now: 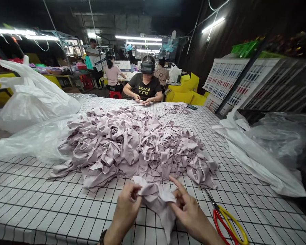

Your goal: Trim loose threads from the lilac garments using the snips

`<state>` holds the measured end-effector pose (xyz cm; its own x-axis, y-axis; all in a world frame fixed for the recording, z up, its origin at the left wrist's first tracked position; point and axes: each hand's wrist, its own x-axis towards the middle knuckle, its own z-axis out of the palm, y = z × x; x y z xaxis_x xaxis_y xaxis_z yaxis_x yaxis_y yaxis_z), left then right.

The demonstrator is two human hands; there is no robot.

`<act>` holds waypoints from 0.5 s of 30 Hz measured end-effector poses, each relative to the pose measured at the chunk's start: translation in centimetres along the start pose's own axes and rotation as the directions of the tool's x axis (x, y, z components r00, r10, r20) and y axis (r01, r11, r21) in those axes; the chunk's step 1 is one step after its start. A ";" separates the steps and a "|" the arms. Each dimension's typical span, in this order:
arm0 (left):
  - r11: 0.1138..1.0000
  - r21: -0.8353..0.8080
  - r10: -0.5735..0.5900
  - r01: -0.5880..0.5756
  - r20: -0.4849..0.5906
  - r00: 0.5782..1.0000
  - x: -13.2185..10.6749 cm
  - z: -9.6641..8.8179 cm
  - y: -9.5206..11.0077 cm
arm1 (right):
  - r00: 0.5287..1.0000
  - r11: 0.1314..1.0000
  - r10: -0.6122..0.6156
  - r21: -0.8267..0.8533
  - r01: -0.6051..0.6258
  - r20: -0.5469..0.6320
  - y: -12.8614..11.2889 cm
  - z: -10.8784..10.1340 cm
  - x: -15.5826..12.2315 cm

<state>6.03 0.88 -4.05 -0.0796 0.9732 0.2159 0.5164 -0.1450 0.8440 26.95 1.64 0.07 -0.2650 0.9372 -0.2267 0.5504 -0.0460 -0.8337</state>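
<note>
Between my hands hangs a pale mauve fabric piece (156, 200), its lower end drooping toward the near table edge. My left hand (127, 204) pinches its left side between thumb and fingers. On the other side, my right hand (187, 204) grips the fabric with the thumb and curled fingers, its index finger stretched out. Just beyond lies a big heap of the same mauve fabric pieces (132, 139). Scissors (223, 221) with one red and one yellow handle rest on the table to the right of my right hand.
A grid-patterned cloth (53, 200) covers the table. White plastic bags (38, 98) stand at left; more plastic (265, 153) lies at right. Across the table a person (146, 85) handles fabric, near a smaller fabric pile (177, 108) and a phone (192, 107). Other people work behind.
</note>
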 end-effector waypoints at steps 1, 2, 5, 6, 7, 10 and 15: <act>0.992 -0.095 0.086 -0.083 0.023 0.996 -0.4 0.1 1.2 | 0.997 0.994 -0.012 0.113 0.003 0.078 -0.7 0.5 -0.3; 0.973 -0.173 0.165 -0.154 0.054 0.985 -0.7 0.1 2.4 | 0.985 0.979 -0.031 0.202 -0.004 0.170 -1.2 1.0 -0.5; 0.882 -0.368 0.354 -0.293 0.109 0.929 -1.2 -0.1 4.7 | 0.920 0.933 -0.045 0.345 -0.100 0.390 -2.5 0.3 -0.3; 0.858 -0.424 0.360 -0.291 0.091 0.929 -1.2 -0.5 4.9 | 0.915 0.923 -0.033 0.364 -0.127 0.402 -3.1 -0.9 0.2; 0.844 -0.468 0.329 -0.263 0.064 0.942 -1.1 -0.9 4.9 | 0.925 0.914 -0.013 0.380 -0.143 0.380 -3.8 -2.6 0.9; 0.864 -0.499 0.092 -0.065 0.030 0.995 -0.6 -2.3 3.9 | 1.000 0.935 -0.008 0.354 0.002 0.016 -8.1 -10.1 5.0; 0.820 -0.470 -0.209 0.326 0.284 0.936 -0.3 -2.2 2.0 | 0.729 0.988 -0.141 -0.048 0.147 -0.670 -18.0 -22.0 16.3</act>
<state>5.25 -0.14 -1.37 0.0596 0.9917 -0.1136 -0.0034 0.1140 0.9935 30.17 25.34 22.46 0.2598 0.9211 0.2900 0.5426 0.1092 -0.8329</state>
